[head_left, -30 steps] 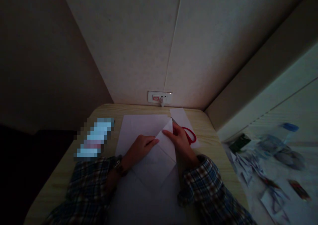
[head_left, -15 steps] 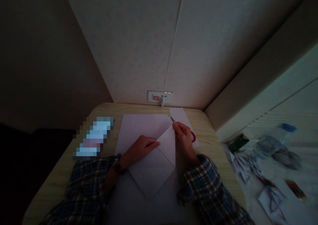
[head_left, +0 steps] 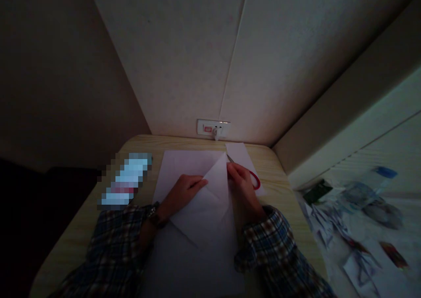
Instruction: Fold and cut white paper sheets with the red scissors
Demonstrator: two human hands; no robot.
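A folded sheet of white paper [head_left: 210, 201] with diagonal creases is between my two hands, its point facing the wall. My left hand [head_left: 187, 193] is closed on its left edge, thumb on top. At the right edge, just below the point, my right hand [head_left: 241, 179] pinches the same paper. Beneath it lie flat white sheets [head_left: 177, 164]. Scissors with a red handle [head_left: 257, 182] rest beside and partly behind my right hand; their tip shows past the fingers. Under the scissors is a narrow white paper strip [head_left: 236, 148].
A pixelated bright phone-like rectangle [head_left: 128, 179] lies left on the wooden table [head_left: 72, 241]. Behind it, a wall socket [head_left: 213, 128] holds a white plug. Lower down at right are paper scraps [head_left: 322, 228], a clear bottle with a blue cap [head_left: 365, 188] and a dark green packet [head_left: 317, 192].
The folded paper's point has moved toward the wall and its lower flap has shifted. My left hand slid slightly left and up; my right hand moved slightly down along the right edge.
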